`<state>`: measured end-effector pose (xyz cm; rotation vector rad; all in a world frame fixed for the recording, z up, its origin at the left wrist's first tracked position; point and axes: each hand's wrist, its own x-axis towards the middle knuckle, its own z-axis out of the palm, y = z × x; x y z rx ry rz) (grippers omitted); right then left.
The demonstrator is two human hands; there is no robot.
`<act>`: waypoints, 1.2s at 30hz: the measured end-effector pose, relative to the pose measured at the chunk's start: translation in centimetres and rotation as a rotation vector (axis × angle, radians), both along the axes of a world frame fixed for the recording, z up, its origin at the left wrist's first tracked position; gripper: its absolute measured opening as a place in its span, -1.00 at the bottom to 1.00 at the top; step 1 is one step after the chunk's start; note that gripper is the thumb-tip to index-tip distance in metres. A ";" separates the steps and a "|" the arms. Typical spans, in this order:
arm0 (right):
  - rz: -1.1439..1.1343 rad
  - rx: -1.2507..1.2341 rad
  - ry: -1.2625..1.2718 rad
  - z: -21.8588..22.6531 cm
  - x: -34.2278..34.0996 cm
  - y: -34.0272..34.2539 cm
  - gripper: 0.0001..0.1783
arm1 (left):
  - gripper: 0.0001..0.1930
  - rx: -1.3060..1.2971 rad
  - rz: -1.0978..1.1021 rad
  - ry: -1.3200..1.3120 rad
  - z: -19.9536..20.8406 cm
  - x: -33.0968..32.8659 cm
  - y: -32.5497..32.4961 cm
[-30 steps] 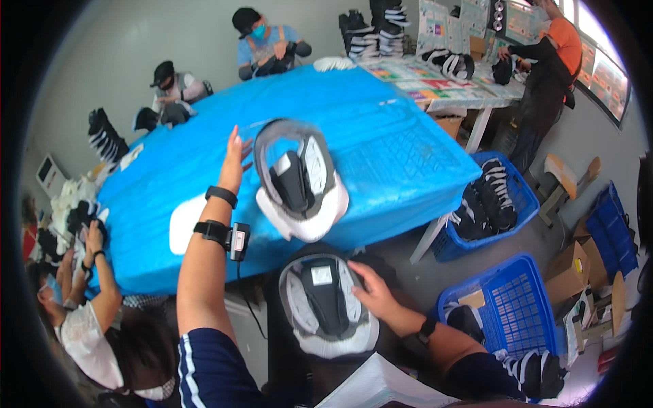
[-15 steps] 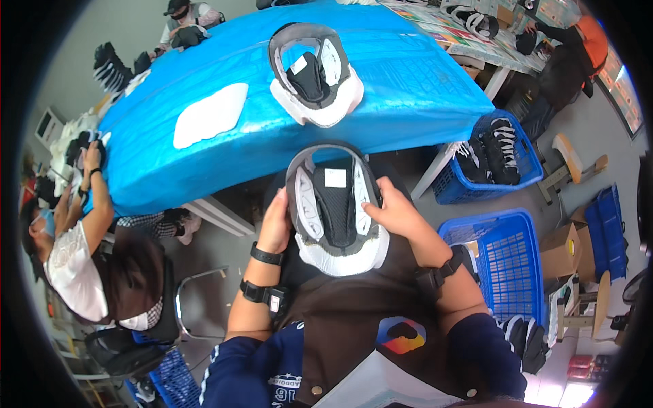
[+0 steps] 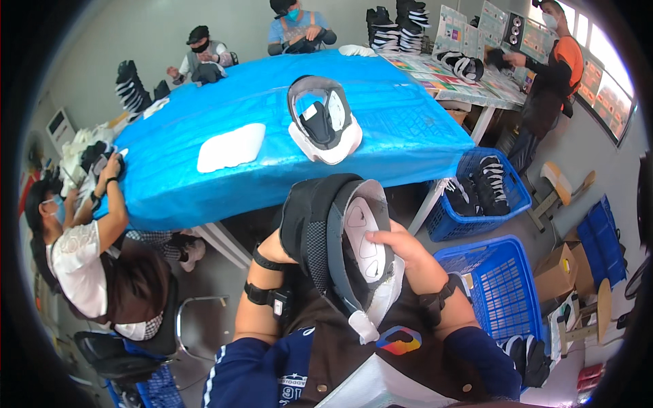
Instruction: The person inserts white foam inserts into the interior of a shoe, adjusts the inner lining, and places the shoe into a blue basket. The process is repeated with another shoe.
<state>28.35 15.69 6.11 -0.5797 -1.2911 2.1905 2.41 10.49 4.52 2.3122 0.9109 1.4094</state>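
Observation:
Above my lap I hold an unsoled shoe upper (image 3: 314, 245), black mesh outside with a grey and white lining. It is tilted on its side, its open underside turned to the right and showing a white oval panel. My right hand (image 3: 403, 246) grips the right edge, thumb lying on the white panel inside. My left hand (image 3: 276, 246) holds the black outer side; its fingers are hidden behind the upper. A second shoe upper (image 3: 325, 126), black and grey with a white lower edge, lies on the blue-covered table (image 3: 245, 187) ahead.
A white sheet (image 3: 231, 147) lies on the table. Blue baskets stand at right: one basket (image 3: 491, 275) near me, another basket (image 3: 479, 216) with black shoes. A co-worker (image 3: 102, 258) sits at left, others sit behind the table, and one person (image 3: 561, 81) stands far right.
The shoe upper has been turned from facing me onto its side, showing its black outer side. My left fingers have gone behind it. The view has tilted up, showing more co-workers.

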 end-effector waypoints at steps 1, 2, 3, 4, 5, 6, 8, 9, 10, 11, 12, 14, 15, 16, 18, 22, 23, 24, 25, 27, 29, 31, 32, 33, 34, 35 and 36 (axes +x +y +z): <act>-0.028 -0.096 0.024 -0.4 -0.1 0.1 -0.38 | -0.28 0.046 0.072 0.069 -0.5 -0.2 0.0; -0.083 -0.212 0.024 -0.8 -0.3 0.2 -0.41 | -0.27 0.052 0.089 0.087 -0.9 -0.5 0.3; -0.131 -0.130 0.061 -1.2 -0.5 0.1 -0.48 | -0.31 -0.019 0.132 0.038 -1.6 -0.3 0.4; -0.204 -0.069 0.073 -1.5 -0.7 0.0 -0.54 | -0.35 -0.053 0.051 -0.138 -2.1 -0.2 0.7; -0.241 -0.002 0.114 -1.8 -0.9 -0.3 -0.61 | -0.42 -0.164 -0.002 -0.382 -2.9 0.4 0.7; -0.371 0.081 0.102 -1.9 -0.9 -0.5 -0.74 | -0.50 -0.273 -0.055 -0.625 -3.6 1.0 0.9; -0.548 0.114 0.154 -2.0 -0.9 -1.1 -0.79 | -0.76 -0.317 0.077 -0.977 -5.2 2.7 0.8; -0.671 0.121 0.154 -1.9 -0.9 -1.2 -0.77 | -0.76 -0.330 0.031 -1.124 -5.9 3.5 0.7; -0.709 0.185 0.254 -1.9 -0.7 -1.5 -0.67 | -0.74 -0.518 -0.089 -1.192 -6.7 4.2 0.2; -0.759 0.163 0.307 -1.8 -0.5 -1.6 -0.59 | -0.72 -0.736 -0.163 -1.258 -7.4 4.5 0.1; -0.785 0.247 0.328 -1.7 -0.2 -1.6 -0.56 | -0.70 -1.017 -0.153 -1.356 -8.0 4.8 -0.1; -0.823 0.400 0.297 -1.6 0.5 -1.5 -0.54 | -0.68 -1.138 -0.353 -1.342 -9.0 4.7 -0.2; -0.894 0.464 0.237 -1.6 0.8 -1.4 -0.54 | -0.67 -1.172 -0.403 -1.319 -9.5 4.6 -0.2; -0.943 0.588 0.124 -1.6 1.1 -1.3 -0.54 | -0.66 -1.187 -0.440 -1.287 -9.9 4.3 -0.1; -0.973 0.794 -0.021 -1.9 1.1 -1.5 -0.53 | -0.65 -1.204 -0.493 -1.244 -10.6 4.2 -0.2; -0.929 1.237 -0.055 -3.2 0.4 -2.6 -0.54 | -0.61 -1.250 -0.564 -1.232 -11.7 4.9 -1.0; -0.832 1.400 -0.015 -3.5 0.2 -2.7 -0.55 | -0.60 -1.250 -0.575 -1.226 -11.8 4.9 -1.2; -0.792 1.342 -0.053 -3.8 0.3 -2.6 -0.57 | -0.59 -1.228 -0.575 -1.191 -11.6 4.6 -1.1; -0.801 1.220 -0.107 -3.9 0.4 -2.3 -0.64 | -0.58 -1.194 -0.571 -1.131 -11.4 4.2 -1.1; -0.840 0.999 -0.220 -4.2 0.9 -1.5 -0.75 | -0.57 -0.927 -0.361 -0.726 -10.4 2.8 -0.5; -0.665 0.689 -0.010 -4.4 1.4 -0.5 -0.60 | -0.58 -0.510 -0.015 -0.231 -9.3 1.3 -0.2; -0.605 0.517 0.070 -4.6 1.5 0.1 -0.45 | -0.67 -0.705 0.169 -0.467 -7.9 0.2 0.1; -0.595 0.548 0.013 -4.7 1.5 0.3 -0.30 | -0.70 -0.768 0.250 -0.692 -7.3 0.1 0.3; -0.565 0.502 0.058 -4.8 1.3 0.4 -0.26 | -0.66 -0.791 0.290 -0.783 -6.5 -0.2 0.3; -0.536 0.443 0.075 -4.9 1.2 0.5 -0.22 | -0.63 -0.759 0.199 -0.876 -5.8 -0.1 0.5; -0.519 0.399 0.124 -4.9 0.9 0.6 -0.18 | -0.61 -0.743 0.091 -0.948 -5.0 -0.1 0.7; -0.469 0.370 0.085 -4.8 0.7 0.9 -0.08 | -0.57 -0.731 -0.004 -0.918 -4.3 0.1 0.9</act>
